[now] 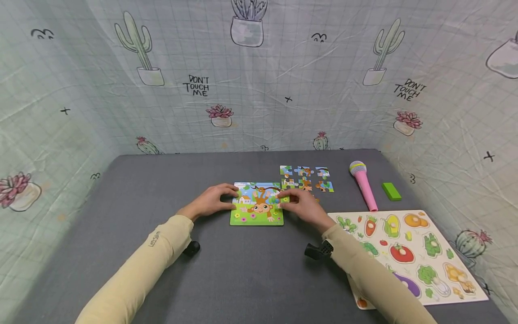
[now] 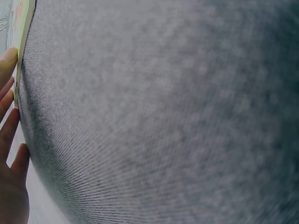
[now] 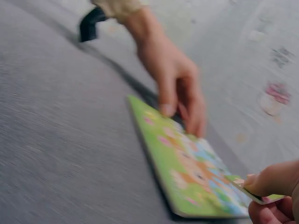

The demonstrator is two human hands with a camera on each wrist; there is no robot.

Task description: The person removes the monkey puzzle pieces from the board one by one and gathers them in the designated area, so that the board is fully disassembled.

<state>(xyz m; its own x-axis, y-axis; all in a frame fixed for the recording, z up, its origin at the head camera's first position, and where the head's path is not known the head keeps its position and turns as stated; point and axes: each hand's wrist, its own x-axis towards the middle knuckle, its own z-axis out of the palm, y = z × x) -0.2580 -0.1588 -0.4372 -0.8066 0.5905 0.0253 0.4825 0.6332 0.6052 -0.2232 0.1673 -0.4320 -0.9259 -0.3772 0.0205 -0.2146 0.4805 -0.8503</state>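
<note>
A flat puzzle board (image 1: 256,220) with a monkey hanging from a branch lies on the grey table. My left hand (image 1: 212,199) rests at the board's left edge, thumb and fingertips touching it. At the right edge, my right hand (image 1: 303,204) pinches a small green puzzle piece (image 1: 285,199) between thumb and fingers. The right wrist view shows this piece (image 3: 237,181) tilted over the board's corner. Several loose puzzle pieces (image 1: 305,171) lie behind my right hand, spread in rows; that hand partly hides the nearest ones. The left wrist view catches only fingers (image 2: 8,135) and the board's edge.
A pink toy microphone (image 1: 366,189) and a green block (image 1: 391,191) lie at the back right. A large vegetable picture board (image 1: 408,234) sits at the right, partly under my right forearm. A patterned cloth (image 1: 259,90) hangs behind the table (image 1: 259,274).
</note>
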